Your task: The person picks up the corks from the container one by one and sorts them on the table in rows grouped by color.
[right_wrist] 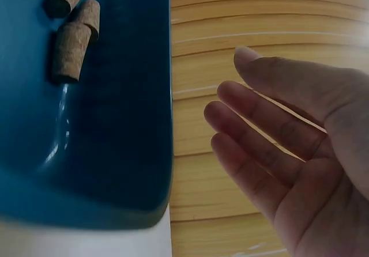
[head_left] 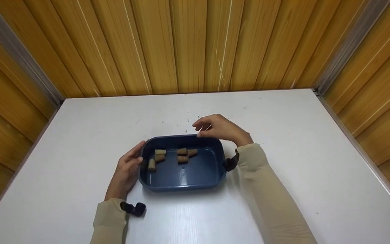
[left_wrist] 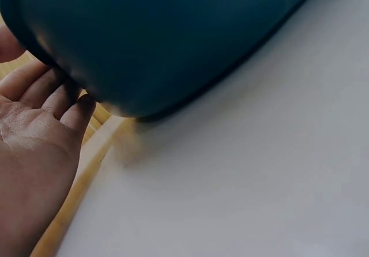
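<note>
A dark blue plastic tub sits at the middle of the white table, with several tapered brown corks lying inside, in its left and middle parts. My left hand grips the tub's left wall, thumb at the rim and fingers against the outside. In the left wrist view that hand's fingers partly disappear behind the tub. Over by the far right rim is my right hand, its fingers loosely bent and holding nothing. The right wrist view shows a gap between this hand and the tub's wall.
The white tabletop carries small dark specks beyond the tub. Yellow wood-patterned panels rise at the back and on both sides. A black wrist camera sticks out from the left sleeve, another from the right, close to the tub.
</note>
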